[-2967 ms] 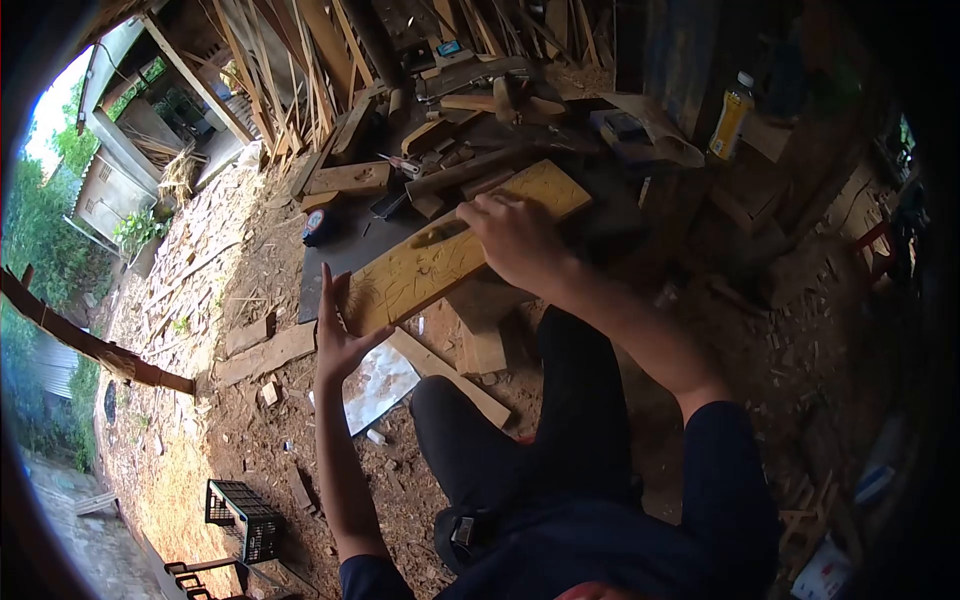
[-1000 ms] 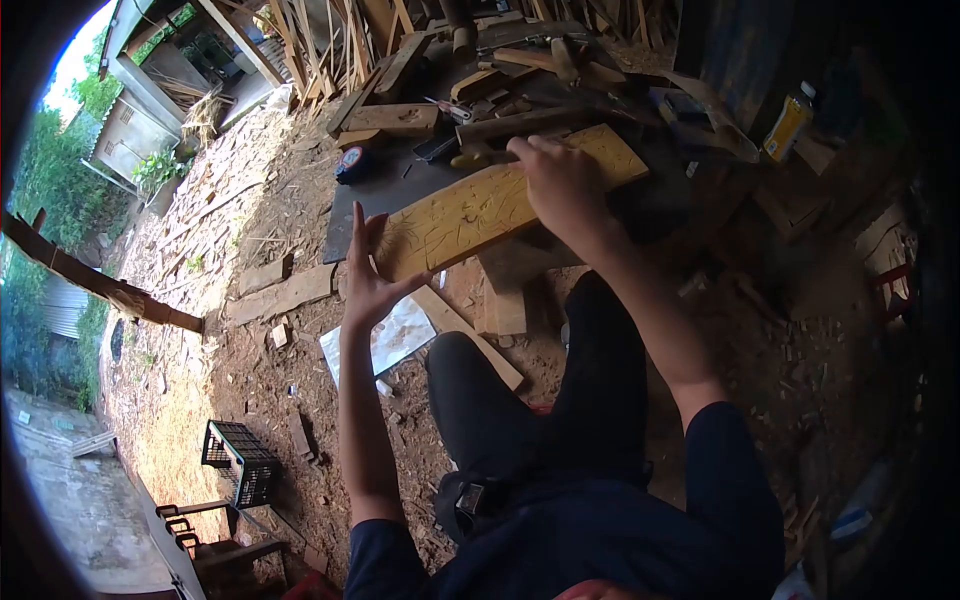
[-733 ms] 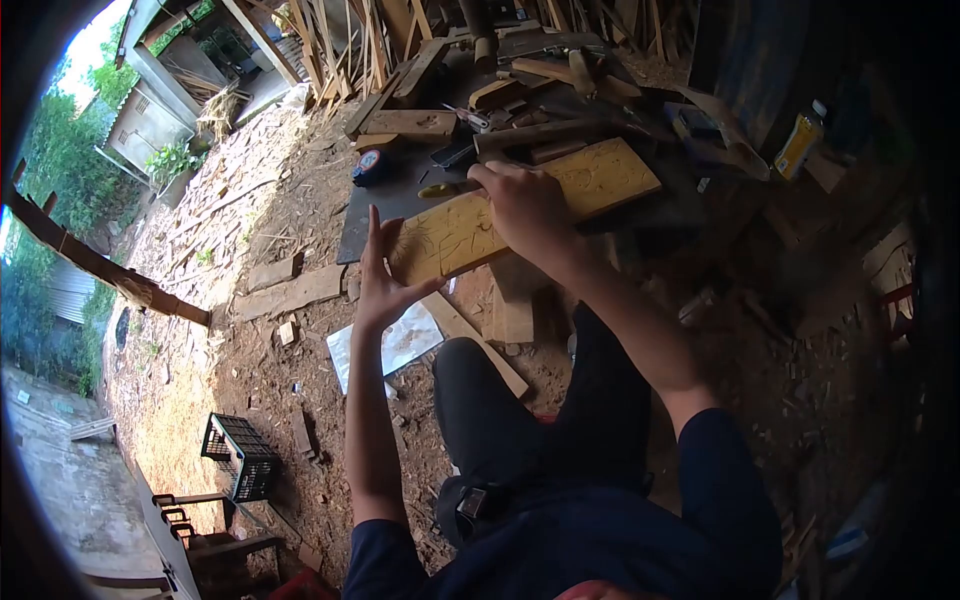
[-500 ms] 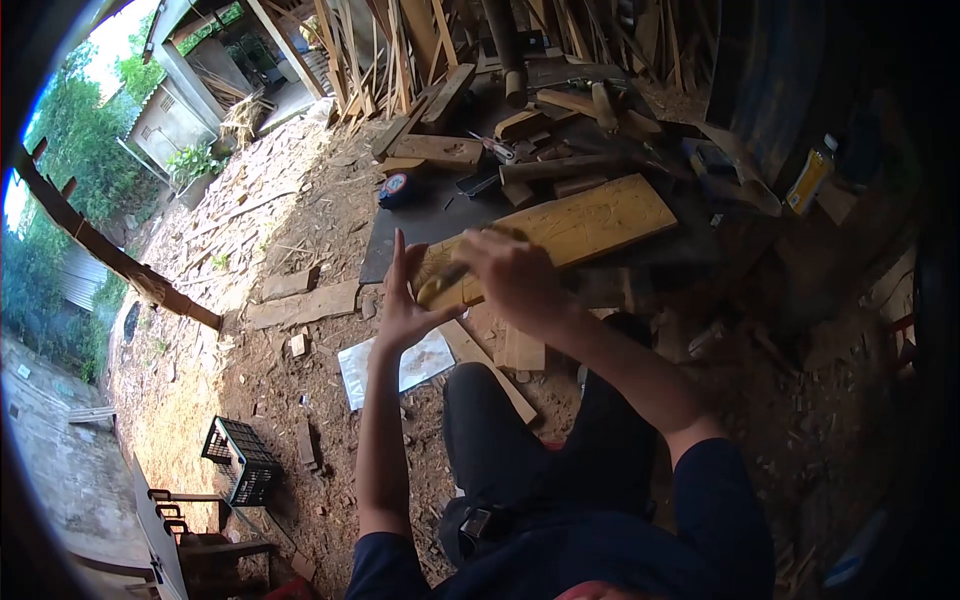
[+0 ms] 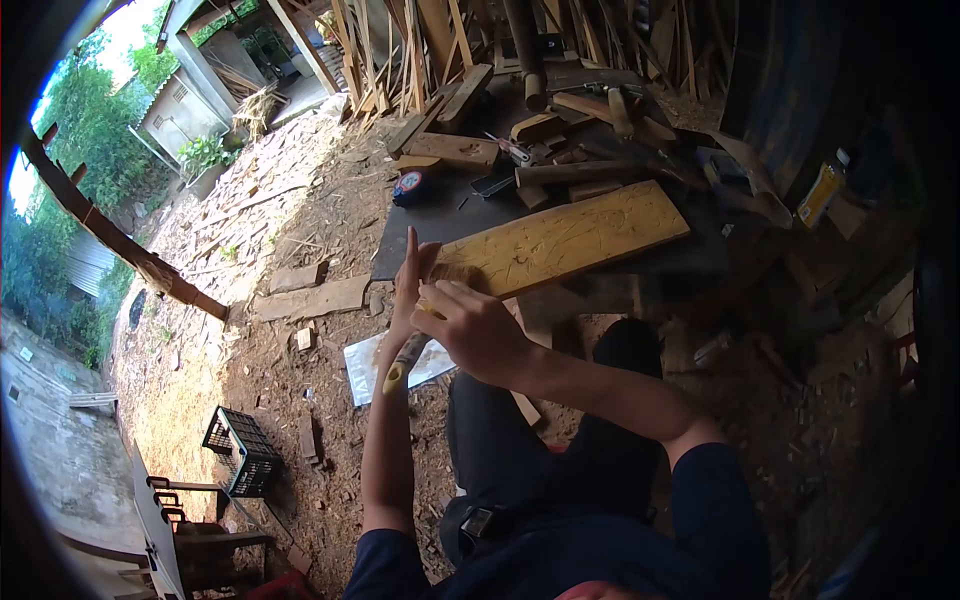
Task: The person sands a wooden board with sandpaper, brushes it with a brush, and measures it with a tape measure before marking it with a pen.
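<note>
A long yellowish wooden board [image 5: 580, 235] with carved lines on its face slants across the near edge of the dark table. My left hand [image 5: 404, 298] is at its left end, one finger pointing up along the end and the others partly hidden; it appears to grip the board. In my right hand [image 5: 475, 328] is a paintbrush [image 5: 397, 374], its pale handle end with a hole pointing down toward my left forearm. The brush's bristles, slightly blurred, are against the board's left part, close to my left hand.
On the dark table [image 5: 405, 235] are a tape measure [image 5: 408, 187], red-handled pliers [image 5: 513, 148], wood offcuts [image 5: 455, 150] and a mallet [image 5: 620, 112]. A yellow-labelled bottle [image 5: 820, 192] stands at the right. A white sheet [image 5: 370, 368] and a black crate [image 5: 242, 450] lie on the ground.
My right hand has moved down and left, turning the brush so its handle points toward me. The view has shifted slightly, and the left hand stays by the board's end.
</note>
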The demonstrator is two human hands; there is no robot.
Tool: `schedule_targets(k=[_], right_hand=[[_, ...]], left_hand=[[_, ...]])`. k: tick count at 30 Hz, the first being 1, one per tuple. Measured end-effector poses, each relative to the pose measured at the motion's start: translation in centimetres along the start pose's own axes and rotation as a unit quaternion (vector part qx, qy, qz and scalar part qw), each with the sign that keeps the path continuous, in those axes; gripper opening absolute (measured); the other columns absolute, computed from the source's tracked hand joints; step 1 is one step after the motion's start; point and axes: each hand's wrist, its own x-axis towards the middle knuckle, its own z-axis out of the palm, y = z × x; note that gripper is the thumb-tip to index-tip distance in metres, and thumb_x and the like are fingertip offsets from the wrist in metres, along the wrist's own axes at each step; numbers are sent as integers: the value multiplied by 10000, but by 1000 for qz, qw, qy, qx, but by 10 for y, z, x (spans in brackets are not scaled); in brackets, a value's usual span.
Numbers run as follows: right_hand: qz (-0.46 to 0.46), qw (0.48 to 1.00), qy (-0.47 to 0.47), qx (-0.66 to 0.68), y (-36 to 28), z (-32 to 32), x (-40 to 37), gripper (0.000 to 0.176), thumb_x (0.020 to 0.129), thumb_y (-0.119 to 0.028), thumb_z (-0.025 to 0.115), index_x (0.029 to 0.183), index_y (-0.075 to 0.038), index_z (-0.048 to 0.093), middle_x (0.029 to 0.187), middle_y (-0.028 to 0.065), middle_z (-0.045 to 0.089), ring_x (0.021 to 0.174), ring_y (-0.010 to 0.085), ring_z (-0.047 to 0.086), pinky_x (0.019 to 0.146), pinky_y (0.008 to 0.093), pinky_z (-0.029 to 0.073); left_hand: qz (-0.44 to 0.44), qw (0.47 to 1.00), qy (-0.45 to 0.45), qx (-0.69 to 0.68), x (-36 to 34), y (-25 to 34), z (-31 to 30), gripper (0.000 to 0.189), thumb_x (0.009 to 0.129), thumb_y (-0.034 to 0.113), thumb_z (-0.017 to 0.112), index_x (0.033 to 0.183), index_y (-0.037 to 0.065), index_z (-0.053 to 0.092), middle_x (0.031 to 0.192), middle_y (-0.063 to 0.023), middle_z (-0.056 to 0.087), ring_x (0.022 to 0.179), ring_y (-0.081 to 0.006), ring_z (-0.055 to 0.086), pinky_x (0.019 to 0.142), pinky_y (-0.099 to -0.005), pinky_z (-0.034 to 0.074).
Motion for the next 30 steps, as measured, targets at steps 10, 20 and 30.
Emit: schedule_targets(k=[10,20,30], right_hand=[[182,971,-85,132,14,-8,21,89,964,-68,725,1049,-91,713,1029,86,792,978,249,810,844,447,653],[129,988,-33,76,27,-6,10,160,944,-57,726,1093,-85,778,1119,123,798,1070,281,809,962,421,642],[81,995,-59,15,4,-28,-4,159,936,-22,697,1081,-76,735,1181,160,785,1118,324,797,967,442,655]], left_hand=[[-10,1000,-26,6,-7,35,3,1260,894,254,923,1820,183,70,1652,-249,490,1480,-361,565,1249,-488,468],[64,996,-9,63,-6,43,7,1387,797,282,936,1818,161,5,1542,-243,597,1406,-383,626,1219,-467,491],[59,997,0,55,2,-2,2,1536,679,363,1036,1813,114,32,1523,-249,607,1397,-386,630,1224,-483,477]])
